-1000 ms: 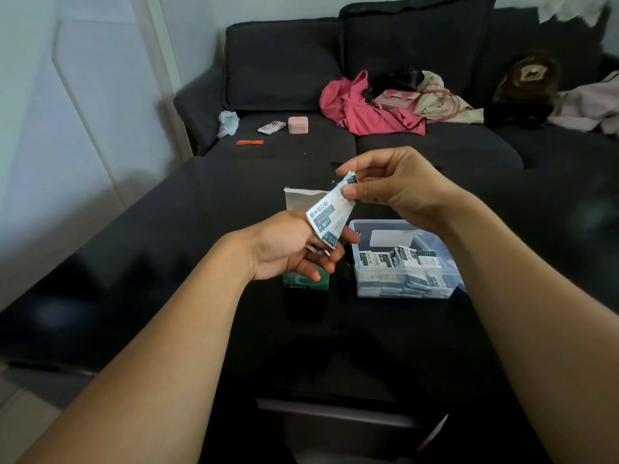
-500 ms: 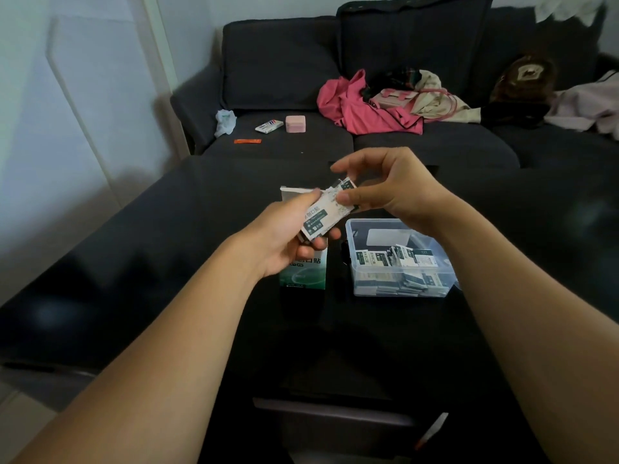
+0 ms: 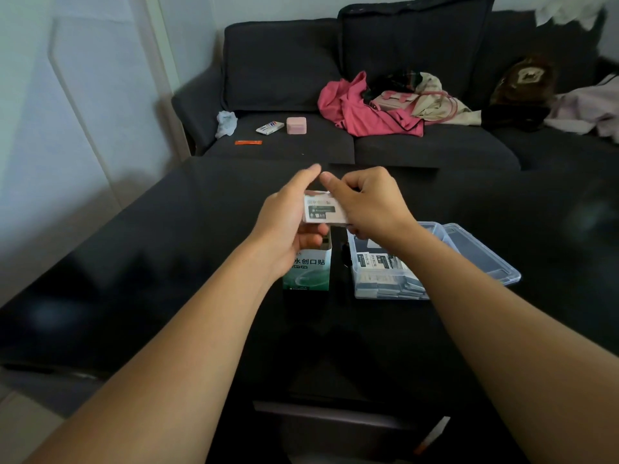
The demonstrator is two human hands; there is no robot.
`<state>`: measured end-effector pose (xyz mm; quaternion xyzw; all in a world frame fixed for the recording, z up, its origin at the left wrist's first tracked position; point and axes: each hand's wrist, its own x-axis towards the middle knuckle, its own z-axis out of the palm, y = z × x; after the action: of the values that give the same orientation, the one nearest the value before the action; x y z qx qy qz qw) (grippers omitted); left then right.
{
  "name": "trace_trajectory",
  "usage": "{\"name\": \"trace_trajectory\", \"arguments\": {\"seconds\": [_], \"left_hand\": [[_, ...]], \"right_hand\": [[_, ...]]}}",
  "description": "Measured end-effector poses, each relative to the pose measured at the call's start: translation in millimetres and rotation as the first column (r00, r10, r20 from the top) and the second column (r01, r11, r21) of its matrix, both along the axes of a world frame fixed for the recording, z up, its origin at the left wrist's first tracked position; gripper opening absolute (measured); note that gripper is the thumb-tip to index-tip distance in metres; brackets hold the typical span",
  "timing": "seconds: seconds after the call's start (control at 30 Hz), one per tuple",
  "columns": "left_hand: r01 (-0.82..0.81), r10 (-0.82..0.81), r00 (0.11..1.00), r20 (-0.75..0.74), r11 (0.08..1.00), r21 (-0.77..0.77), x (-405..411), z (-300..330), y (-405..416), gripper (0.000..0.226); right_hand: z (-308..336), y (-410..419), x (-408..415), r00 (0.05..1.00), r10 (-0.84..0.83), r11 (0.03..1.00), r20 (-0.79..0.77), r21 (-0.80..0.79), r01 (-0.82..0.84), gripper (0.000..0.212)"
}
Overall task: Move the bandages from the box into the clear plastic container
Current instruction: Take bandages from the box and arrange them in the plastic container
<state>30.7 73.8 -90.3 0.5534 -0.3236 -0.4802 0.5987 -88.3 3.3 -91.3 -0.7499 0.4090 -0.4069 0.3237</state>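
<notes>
1. Glossy black worktop (image 3: 140,269), filling the lower and middle frame, carries both containers at centre.
2. Clear rectangular plastic container (image 3: 378,289), right of centre, stands open, its clear lid (image 3: 482,259) lying at its right side. Many small white-and-dark bandage packets (image 3: 371,261) already lie inside, stacked to near the rim.
3. Upright white-and-green cardboard box (image 3: 310,269), just left of the container, has its top open; its contents are hidden behind the hands.
4. Small stack of white wrapped bandages with dark print (image 3: 321,211) is held in the air above the box, at frame centre.
5. Left hand (image 3: 288,219) cradles the stack from the left and below, fingers curled under it, thumb raised.
6. Right hand (image 3: 365,202) pinches the stack's right end, fingers curled over its top edge.
7. Step in hand, as judged: a batch, apparently out of the box, is being squared up between both hands. The next move calls for carrying it right and down into the container, laid flat over the packets there.
8. Dark grey fabric sofa (image 3: 284,72), across the upper frame, bears clothes and small oddments.
</notes>
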Motion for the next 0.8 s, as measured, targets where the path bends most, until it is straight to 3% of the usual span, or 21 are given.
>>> {"name": "trace_trajectory", "arguments": {"seconds": [0.1, 0.2, 0.3, 0.4, 0.47, 0.53, 0.6, 0.73, 0.8], "left_hand": [[-0.019, 0.026, 0.998, 0.049, 0.99, -0.14, -7, -2, 1, 0.034], [-0.062, 0.087, 0.991, 0.102, 0.972, -0.225, -21, -3, 1, 0.026], [-0.156, 0.162, 0.987, 0.009, 0.965, -0.212, -25, 1, 0, 0.009], [-0.217, 0.195, 0.972, -0.128, 0.958, -0.188, -15, 3, -4, 0.019], [-0.185, 0.151, 0.963, -0.225, 0.973, -0.141, -12, 4, -3, 0.027], [-0.118, 0.096, 0.918, -0.384, 0.992, -0.036, -17, 5, -1, 0.034], [-0.074, 0.094, 0.862, -0.498, 0.995, 0.06, -20, 3, -1, 0.037], [-0.03, 0.057, 0.861, -0.505, 0.998, 0.06, -20, 1, -5, 0.026], [-0.068, 0.096, 0.888, -0.45, 0.995, 0.079, -17, 0, -6, 0.031]], "right_hand": [[-2, 1, 3, 0.976, -0.067, 0.969, 0.209, 0.246, 0.014, 0.056], [2, 13, 11, 0.933, -0.049, 0.898, 0.355, 0.426, -0.115, 0.048], [11, 25, 12, 0.967, 0.029, 0.84, 0.251, 0.519, -0.16, 0.054], [16, 17, 3, 0.999, -0.037, 0.943, 0.026, 0.331, 0.026, 0.073], [18, 9, -7, 0.991, -0.094, 0.985, 0.091, 0.153, 0.079, 0.073], [20, 7, -12, 0.982, -0.008, 0.999, 0.19, 0.045, -0.001, 0.063], [18, 10, -9, 0.977, 0.109, 0.994, 0.181, -0.033, -0.105, 0.052], [7, 19, -1, 0.932, 0.358, 0.934, 0.048, -0.012, -0.358, 0.039], [8, 18, -6, 0.86, 0.489, 0.872, -0.146, 0.055, -0.486, 0.074]]}}
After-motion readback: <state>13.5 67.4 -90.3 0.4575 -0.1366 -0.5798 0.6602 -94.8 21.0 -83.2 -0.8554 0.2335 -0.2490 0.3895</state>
